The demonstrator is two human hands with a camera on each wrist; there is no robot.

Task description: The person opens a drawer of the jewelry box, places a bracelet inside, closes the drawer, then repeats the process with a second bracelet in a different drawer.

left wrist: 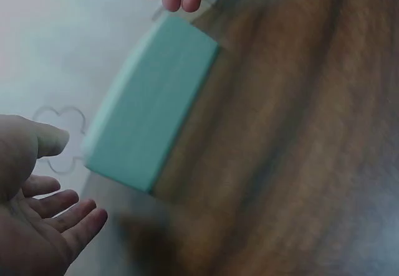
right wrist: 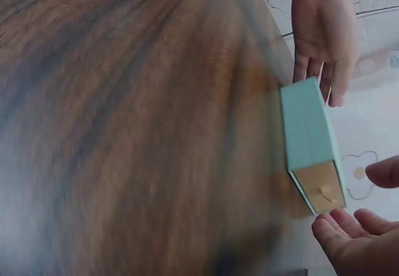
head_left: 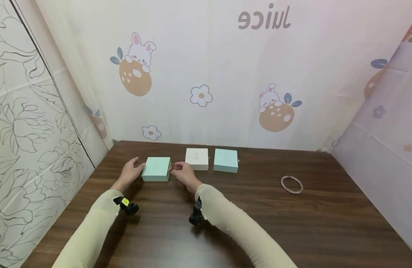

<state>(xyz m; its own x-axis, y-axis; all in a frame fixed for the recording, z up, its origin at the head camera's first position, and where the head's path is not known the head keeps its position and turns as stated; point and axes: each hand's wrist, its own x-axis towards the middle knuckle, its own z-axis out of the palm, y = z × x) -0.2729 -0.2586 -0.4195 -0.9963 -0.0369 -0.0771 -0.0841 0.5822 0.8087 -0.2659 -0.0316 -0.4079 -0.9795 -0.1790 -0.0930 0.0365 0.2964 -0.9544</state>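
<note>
A mint-green drawer box (head_left: 156, 169) lies on the table between the two hands. My left hand (head_left: 130, 172) is at the box's left side, fingers loosely spread; in the left wrist view the hand (left wrist: 47, 195) appears apart from it. On the opposite side is my right hand (head_left: 186, 174), beside the box's tan drawer end (right wrist: 321, 185), which has a small ribbon pull (right wrist: 326, 193). Its thumb (right wrist: 385, 172) and fingers (right wrist: 343, 229) stand apart with nothing pinched. Whether the right fingertips touch the drawer end, I cannot tell.
Right of the hands sit a white box (head_left: 197, 159) and a second mint-green box (head_left: 225, 160), side by side near the table's back edge. Farther right lies a pale pink ring (head_left: 291, 185). Behind the dark wood table (head_left: 259, 223) hangs a printed curtain (head_left: 226, 74).
</note>
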